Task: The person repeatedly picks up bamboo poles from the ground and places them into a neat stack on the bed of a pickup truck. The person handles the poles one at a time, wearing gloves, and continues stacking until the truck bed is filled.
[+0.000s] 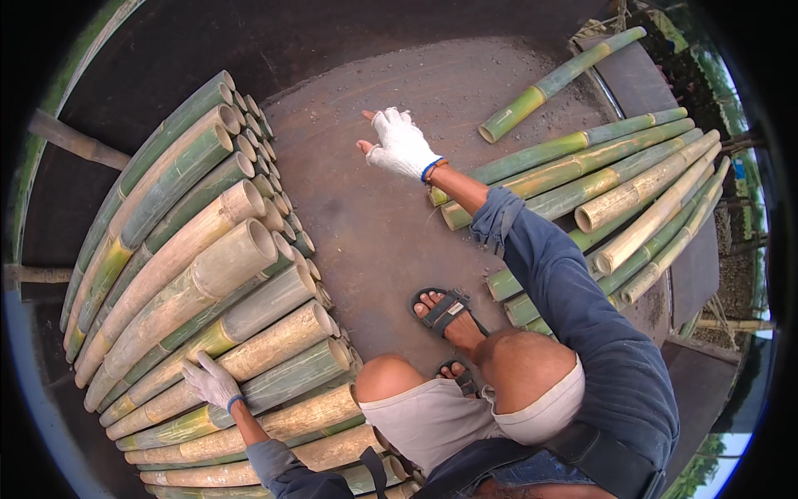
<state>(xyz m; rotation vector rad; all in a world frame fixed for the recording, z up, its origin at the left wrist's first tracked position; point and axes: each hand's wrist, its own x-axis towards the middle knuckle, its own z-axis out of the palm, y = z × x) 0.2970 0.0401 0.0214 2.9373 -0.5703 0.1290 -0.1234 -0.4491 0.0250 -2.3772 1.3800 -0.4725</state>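
Note:
My left hand (210, 381), in a white knit glove, lies with its fingers stretched out on a pale bamboo pole (278, 343) in the tall stack at left. The poles' cut ends face the middle of the floor, showing hollow rings. Out in front, my right hand (399, 143) reaches over the bare metal floor with nothing in it. Its white glove leaves two bare fingertips showing, and the fingers are apart. Nearest to that hand on the right are the ends of several green bamboo poles (565, 154) lying loosely side by side.
A single green bamboo pole (561, 83) lies apart at the far right. The brown metal floor (357, 241) is scattered with grit, and a dark side wall (332, 33) rises beyond it. My sandalled foot (449, 316) stands between the two groups of poles.

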